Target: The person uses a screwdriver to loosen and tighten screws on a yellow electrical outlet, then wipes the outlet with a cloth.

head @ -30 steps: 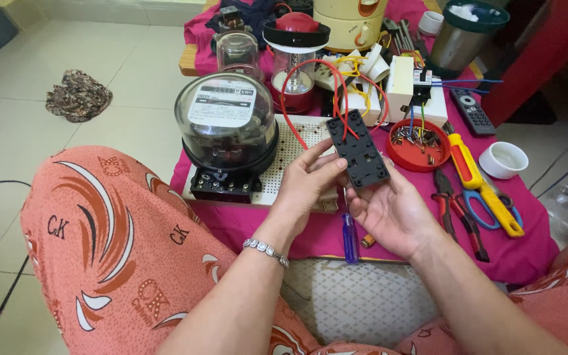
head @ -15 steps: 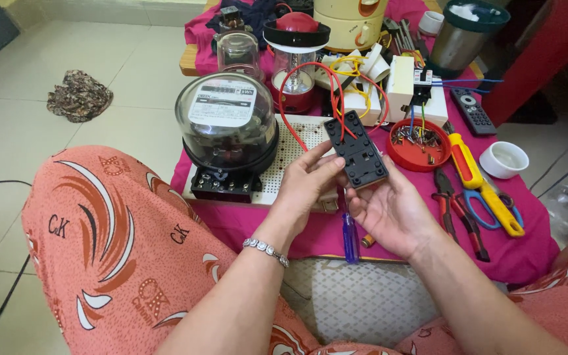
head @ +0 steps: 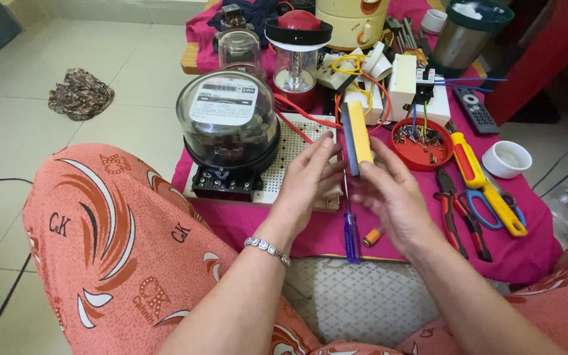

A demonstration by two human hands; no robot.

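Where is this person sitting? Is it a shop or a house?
Probably a home, used as a small electrical repair corner. The person sits over a tiled floor by a low pink-covered table crowded with an electricity meter, pliers and a tray of screws.
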